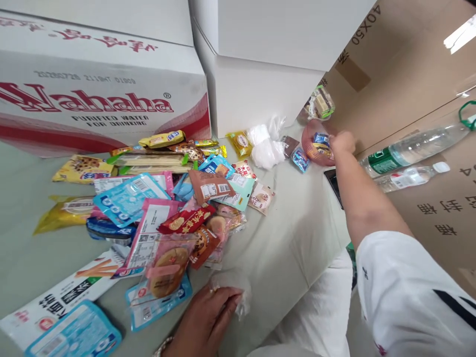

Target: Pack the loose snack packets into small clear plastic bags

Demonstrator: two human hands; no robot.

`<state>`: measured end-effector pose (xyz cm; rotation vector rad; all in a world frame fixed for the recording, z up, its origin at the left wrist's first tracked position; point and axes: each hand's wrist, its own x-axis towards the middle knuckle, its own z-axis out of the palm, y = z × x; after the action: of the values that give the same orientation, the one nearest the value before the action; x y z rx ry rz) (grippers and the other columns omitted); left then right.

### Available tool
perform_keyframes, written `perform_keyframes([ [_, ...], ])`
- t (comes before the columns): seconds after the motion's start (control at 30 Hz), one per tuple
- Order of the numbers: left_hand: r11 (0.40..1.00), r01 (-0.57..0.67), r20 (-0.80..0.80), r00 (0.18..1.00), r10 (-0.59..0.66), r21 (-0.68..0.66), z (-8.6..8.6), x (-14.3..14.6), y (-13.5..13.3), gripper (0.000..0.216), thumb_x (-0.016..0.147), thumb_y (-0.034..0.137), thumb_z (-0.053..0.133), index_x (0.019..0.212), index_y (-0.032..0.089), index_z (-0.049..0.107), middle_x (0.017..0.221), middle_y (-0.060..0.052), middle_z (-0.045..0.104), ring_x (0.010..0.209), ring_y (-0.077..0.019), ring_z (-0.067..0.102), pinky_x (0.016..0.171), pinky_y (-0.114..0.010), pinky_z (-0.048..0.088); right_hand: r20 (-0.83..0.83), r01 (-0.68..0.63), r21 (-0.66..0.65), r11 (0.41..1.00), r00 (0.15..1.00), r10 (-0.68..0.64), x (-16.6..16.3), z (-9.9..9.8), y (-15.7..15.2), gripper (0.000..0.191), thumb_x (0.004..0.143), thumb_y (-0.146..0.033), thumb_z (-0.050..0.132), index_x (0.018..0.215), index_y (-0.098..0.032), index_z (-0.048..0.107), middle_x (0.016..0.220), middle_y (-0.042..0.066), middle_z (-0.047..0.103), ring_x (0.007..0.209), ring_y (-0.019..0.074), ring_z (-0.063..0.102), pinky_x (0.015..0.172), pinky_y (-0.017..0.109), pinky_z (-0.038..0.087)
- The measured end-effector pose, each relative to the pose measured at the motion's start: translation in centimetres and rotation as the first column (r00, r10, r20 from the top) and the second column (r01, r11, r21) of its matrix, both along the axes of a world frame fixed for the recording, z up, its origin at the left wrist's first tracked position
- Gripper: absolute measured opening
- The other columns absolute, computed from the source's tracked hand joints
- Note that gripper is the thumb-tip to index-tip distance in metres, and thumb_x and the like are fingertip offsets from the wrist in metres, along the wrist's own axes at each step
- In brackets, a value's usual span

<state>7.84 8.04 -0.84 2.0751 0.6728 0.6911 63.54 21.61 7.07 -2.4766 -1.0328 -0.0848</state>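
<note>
At the bottom edge, the left hand [208,315] is laid flat, fingers spread, pressing a clear plastic bag [232,287] onto the pale green table [293,233]. Just beside it, a heap of snack packets [167,208] is scattered across the table, in front of a red-and-white Wahaha carton [100,94]. Far to the right, the right hand [342,143] is stretched out and closed around a filled bag of sweets [316,144] near the table's far edge. Two water bottles [409,148] are seen lying on brown cardboard beyond.
</note>
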Motion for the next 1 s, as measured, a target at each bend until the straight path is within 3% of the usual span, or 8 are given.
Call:
perform_keyframes([
  [0.1,1.0,0.001,0.006,1.0,-0.001,-0.021,0.1,0.0,0.0,0.021,0.102,0.033,0.054,0.093,0.026,0.071,0.078,0.003,0.077,0.067,-0.0134,0.072,0.062,-0.022,0.055,0.154,0.163,0.149,0.975,0.971,-0.185,-3.8,0.7,-2.3,0.041,0.1,-0.042,0.036,0.112,-0.019,0.067,0.115,0.023,0.067,0.108,0.0368,0.061,0.099,0.061,0.044],
  [0.23,0.999,0.023,-0.015,1.0,-0.024,-0.04,-0.1,-0.2,-0.2,0.02,0.102,0.032,0.054,0.094,0.025,0.071,0.081,0.001,0.078,0.07,-0.0149,0.073,0.065,-0.023,0.056,0.257,-0.239,-0.007,0.971,0.938,0.233,-10.3,-1.9,-5.6,0.039,0.102,-0.044,0.041,0.111,-0.018,0.069,0.112,0.016,0.07,0.108,0.0312,0.061,0.099,0.047,0.046],
  [0.3,0.999,0.022,-0.019,1.0,-0.023,-0.036,-0.3,-0.2,-0.3,0.019,0.101,0.032,0.055,0.094,0.025,0.071,0.082,0.0,0.078,0.071,-0.0156,0.073,0.066,-0.024,0.056,0.293,-0.299,-0.157,0.941,0.896,0.334,-12.5,-3.9,-6.1,0.043,0.099,-0.047,0.052,0.124,-0.015,0.066,0.127,0.018,0.065,0.121,0.0349,0.054,0.103,0.047,0.044],
  [0.4,0.999,0.019,-0.026,0.999,-0.02,-0.033,-0.5,-0.1,-0.3,0.019,0.101,0.031,0.055,0.095,0.024,0.071,0.082,0.0,0.078,0.071,-0.0158,0.073,0.066,-0.024,0.056,0.347,-0.18,-0.277,0.944,0.897,0.273,-13.7,-6.0,-4.7,0.062,0.092,-0.048,0.064,0.141,-0.01,0.056,0.147,0.024,0.051,0.135,0.0406,0.041,0.107,0.049,0.04],
  [0.53,0.999,0.027,-0.041,0.999,-0.029,-0.035,-0.5,0.0,-0.3,0.018,0.1,0.029,0.055,0.094,0.023,0.071,0.082,-0.001,0.078,0.073,-0.0163,0.073,0.067,-0.025,0.057,0.346,-0.022,-0.334,0.942,0.927,0.144,-13.9,-6.5,-2.3,0.05,0.096,-0.037,0.057,0.138,-0.009,0.057,0.142,0.027,0.055,0.13,0.0393,0.047,0.101,0.047,0.044],
  [0.67,0.999,0.021,-0.051,0.998,-0.023,-0.031,-0.5,0.0,-0.4,0.019,0.099,0.027,0.054,0.093,0.023,0.071,0.081,-0.002,0.078,0.073,-0.0173,0.073,0.068,-0.027,0.057,0.322,-0.003,-0.343,0.939,0.939,0.121,-14.4,-5.4,-3.4,0.04,0.1,-0.032,0.048,0.132,-0.014,0.064,0.131,0.023,0.065,0.116,0.0361,0.061,0.091,0.044,0.05],
  [0.8,1.0,0.016,-0.037,0.999,-0.016,-0.015,-0.5,0.0,-0.6,0.02,0.099,0.026,0.053,0.092,0.024,0.071,0.081,-0.001,0.078,0.071,-0.0167,0.073,0.065,-0.026,0.056,0.329,-0.087,-0.154,0.984,0.935,0.134,-13.9,-2.2,-7.6,0.042,0.102,-0.034,0.043,0.13,-0.015,0.067,0.119,0.019,0.072,0.103,0.0318,0.068,0.088,0.04,0.051],
  [1.0,1.0,0.001,-0.046,0.999,-0.001,-0.006,-0.8,-0.1,-0.5,0.024,0.101,0.032,0.052,0.093,0.025,0.073,0.081,-0.001,0.079,0.07,-0.0163,0.073,0.064,-0.024,0.057,0.436,-0.062,0.113,0.992,0.9,0.007,-7.2,3.7,-6.7,0.04,0.101,-0.033,0.045,0.129,-0.02,0.069,0.105,0.012,0.075,0.096,0.0295,0.067,0.088,0.041,0.049],
])
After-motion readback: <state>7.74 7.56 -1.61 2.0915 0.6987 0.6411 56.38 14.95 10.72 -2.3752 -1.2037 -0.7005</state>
